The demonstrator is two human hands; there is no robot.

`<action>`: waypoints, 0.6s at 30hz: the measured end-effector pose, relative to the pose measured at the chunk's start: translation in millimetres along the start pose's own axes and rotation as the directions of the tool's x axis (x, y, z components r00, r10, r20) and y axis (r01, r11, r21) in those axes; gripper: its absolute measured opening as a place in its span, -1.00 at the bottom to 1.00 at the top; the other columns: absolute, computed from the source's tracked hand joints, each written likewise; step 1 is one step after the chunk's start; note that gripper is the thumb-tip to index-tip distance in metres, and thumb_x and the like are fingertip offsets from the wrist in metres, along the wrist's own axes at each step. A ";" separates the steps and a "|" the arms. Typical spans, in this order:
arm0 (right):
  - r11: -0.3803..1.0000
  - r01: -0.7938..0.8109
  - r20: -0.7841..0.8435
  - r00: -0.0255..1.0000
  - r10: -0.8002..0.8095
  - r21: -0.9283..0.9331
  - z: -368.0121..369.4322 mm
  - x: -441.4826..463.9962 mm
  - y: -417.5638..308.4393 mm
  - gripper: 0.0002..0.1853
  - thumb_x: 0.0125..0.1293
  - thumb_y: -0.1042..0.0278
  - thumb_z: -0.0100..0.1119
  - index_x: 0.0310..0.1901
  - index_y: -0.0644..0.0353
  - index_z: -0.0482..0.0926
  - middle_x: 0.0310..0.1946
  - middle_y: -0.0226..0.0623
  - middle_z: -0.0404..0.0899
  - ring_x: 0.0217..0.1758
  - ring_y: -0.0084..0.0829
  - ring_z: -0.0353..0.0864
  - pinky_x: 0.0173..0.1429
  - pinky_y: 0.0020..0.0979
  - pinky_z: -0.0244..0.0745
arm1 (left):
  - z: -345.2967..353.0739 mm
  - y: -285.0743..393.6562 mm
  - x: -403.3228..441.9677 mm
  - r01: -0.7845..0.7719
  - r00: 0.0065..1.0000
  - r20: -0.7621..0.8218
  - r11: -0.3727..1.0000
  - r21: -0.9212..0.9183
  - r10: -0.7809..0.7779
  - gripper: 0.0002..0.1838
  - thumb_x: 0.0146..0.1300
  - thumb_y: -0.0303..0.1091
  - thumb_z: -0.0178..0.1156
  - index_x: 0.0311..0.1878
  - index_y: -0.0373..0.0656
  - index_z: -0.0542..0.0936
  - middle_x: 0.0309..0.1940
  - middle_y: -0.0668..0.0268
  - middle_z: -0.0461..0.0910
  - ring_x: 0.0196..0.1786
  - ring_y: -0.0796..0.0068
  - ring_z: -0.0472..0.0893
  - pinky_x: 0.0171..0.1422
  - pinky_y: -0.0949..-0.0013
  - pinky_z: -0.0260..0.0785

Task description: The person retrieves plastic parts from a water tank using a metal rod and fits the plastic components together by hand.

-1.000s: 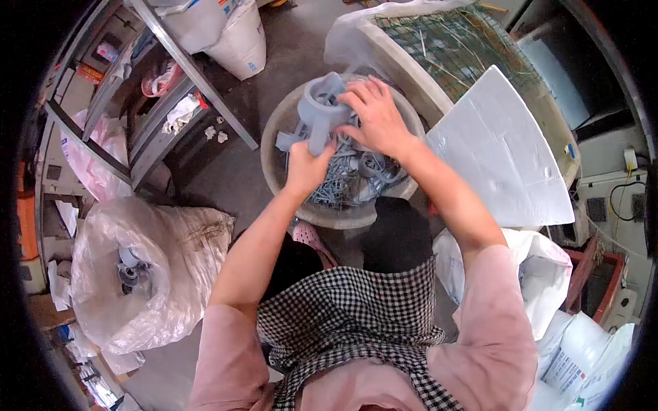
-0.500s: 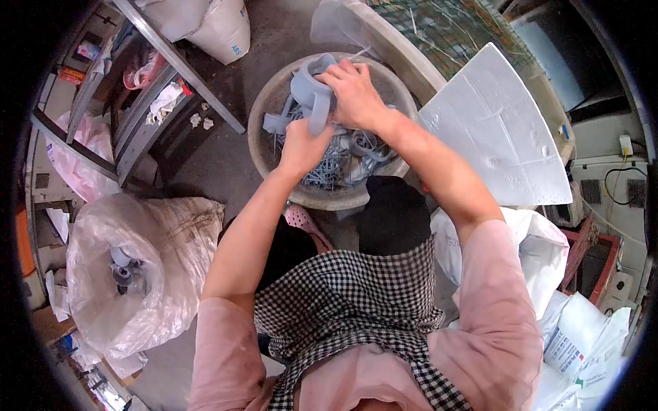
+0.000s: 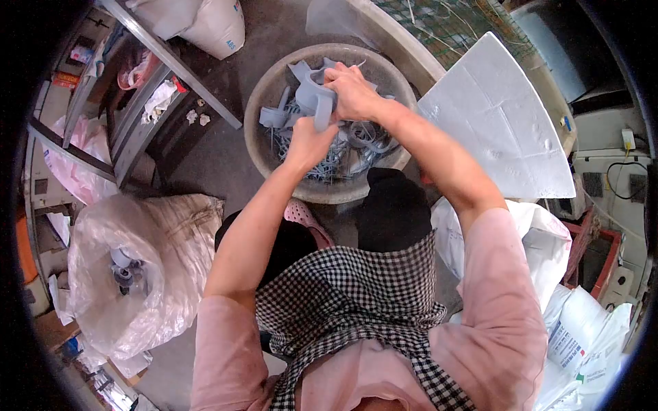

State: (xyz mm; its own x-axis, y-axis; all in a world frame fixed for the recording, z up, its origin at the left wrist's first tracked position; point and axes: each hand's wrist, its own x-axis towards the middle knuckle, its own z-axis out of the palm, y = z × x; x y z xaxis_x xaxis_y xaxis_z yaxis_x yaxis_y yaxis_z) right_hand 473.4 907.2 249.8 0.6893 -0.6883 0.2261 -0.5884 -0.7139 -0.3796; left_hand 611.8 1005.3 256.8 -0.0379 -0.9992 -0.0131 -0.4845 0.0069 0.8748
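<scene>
Over a round, wide basin [image 3: 257, 154], a curved grey plastic part [image 3: 312, 98] is held between both hands. My left hand [image 3: 310, 140] grips the lower end of the part, its fingers partly hidden behind it. The fingers of my right hand [image 3: 351, 90] close round the part's upper right side. Below them the basin holds thin grey scraps [image 3: 312, 164], a grey piece [image 3: 274, 116] at the left and ring-shaped pieces [image 3: 361, 133] at the right.
An open clear plastic bag [image 3: 130, 315] with grey parts inside stands at the left. A metal frame [image 3: 175, 65] rises beyond it. A white board [image 3: 500, 116] leans at the right, by a long trough [image 3: 404, 34] with green netting. White sacks [image 3: 534, 240] lie at the lower right.
The part has turned in my hands, so its round opening no longer faces up as before. The whole view has shifted, with the basin now higher in it.
</scene>
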 end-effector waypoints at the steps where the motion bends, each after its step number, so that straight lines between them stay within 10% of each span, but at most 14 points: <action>1: 1.000 0.017 -0.033 0.999 -0.018 -0.005 3.1 -1.2 1.3 -0.58 -0.36 0.26 0.45 -0.30 0.09 0.67 -0.23 -0.32 0.46 0.01 -0.21 0.35 0.08 -0.19 0.16 | 1.5 -2.4 1.6 0.017 1.000 0.025 0.999 0.036 -0.018 -0.77 0.03 -0.37 0.18 -0.54 -0.39 0.51 -0.72 0.27 0.46 -0.56 0.63 0.42 -0.45 0.34 0.29; 4: 0.999 0.041 -0.044 0.998 -0.041 -0.005 6.3 -9.7 5.2 -0.58 -0.33 0.23 0.46 -0.30 0.08 0.62 -0.20 -0.31 0.44 0.04 -0.19 0.34 0.07 -0.17 0.17 | 7.5 -13.9 3.5 -0.075 0.995 0.076 0.989 0.126 0.066 -0.74 0.02 -0.34 0.18 -0.41 -0.43 0.58 -0.54 -0.05 0.58 -0.39 0.16 0.65 -0.26 0.21 0.41; 9: 0.989 0.133 -0.115 0.984 -0.139 -0.059 -9.1 -13.2 16.2 -0.49 -0.26 0.26 0.46 -0.15 0.08 0.55 -0.12 -0.26 0.42 0.10 -0.17 0.31 0.13 -0.18 0.19 | -4.4 -9.5 12.0 -0.112 0.994 -0.011 0.992 0.051 0.113 -0.79 0.07 -0.37 0.22 -0.50 -0.36 0.54 -0.73 0.32 0.47 -0.65 0.51 0.45 -0.53 0.36 0.29; 11: 0.978 0.114 -0.353 0.935 -0.046 0.174 -21.2 -15.8 23.3 -0.47 -0.20 0.28 0.45 -0.09 0.11 0.51 -0.04 -0.22 0.39 0.12 -0.17 0.33 0.10 -0.23 0.31 | -13.6 -2.8 14.2 0.323 0.945 0.009 0.932 -0.166 -0.326 -0.75 0.11 -0.34 0.23 -0.54 -0.32 0.51 -0.77 0.37 0.40 -0.75 0.51 0.38 -0.67 0.38 0.19; 13: 0.970 0.013 -0.362 0.929 0.079 0.245 -29.7 -29.5 38.7 -0.51 -0.16 0.26 0.45 -0.12 0.14 0.52 -0.07 -0.19 0.42 0.05 -0.19 0.40 0.03 -0.24 0.42 | -18.8 -7.1 17.1 0.355 0.930 0.004 0.898 -0.259 -0.367 -0.73 0.14 -0.31 0.23 -0.57 -0.26 0.47 -0.79 0.41 0.34 -0.80 0.57 0.29 -0.75 0.39 0.07; 15: 0.834 -0.429 -0.167 0.847 0.505 0.348 -11.9 -51.3 67.6 -0.61 -0.06 0.21 0.37 -0.17 0.15 0.56 -0.07 -0.12 0.47 0.04 -0.11 0.45 0.07 -0.21 0.42 | -26.2 -7.6 17.6 0.438 0.877 -0.044 0.833 -0.338 -0.479 -0.74 0.12 -0.28 0.23 -0.50 -0.31 0.54 -0.76 0.36 0.41 -0.77 0.55 0.38 -0.73 0.40 0.15; 18: 0.814 -0.536 0.143 0.808 0.572 -0.223 64.9 -99.6 120.4 -0.78 0.12 0.34 0.12 -0.20 0.17 0.60 -0.14 -0.16 0.54 0.03 -0.14 0.49 -0.04 -0.19 0.46 | -31.0 -13.2 21.2 0.462 0.867 -0.014 0.815 -0.351 -0.498 -0.69 0.12 -0.21 0.28 -0.52 -0.22 0.45 -0.79 0.41 0.29 -0.80 0.57 0.28 -0.74 0.42 0.09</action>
State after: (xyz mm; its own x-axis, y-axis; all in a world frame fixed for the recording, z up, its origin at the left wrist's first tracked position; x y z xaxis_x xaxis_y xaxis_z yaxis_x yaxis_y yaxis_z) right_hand 361.4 898.1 123.3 0.2809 -0.9459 -0.1622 -0.9430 -0.2406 -0.2301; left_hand 644.5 982.8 260.0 0.2204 -0.8706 -0.4399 -0.1051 -0.4696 0.8766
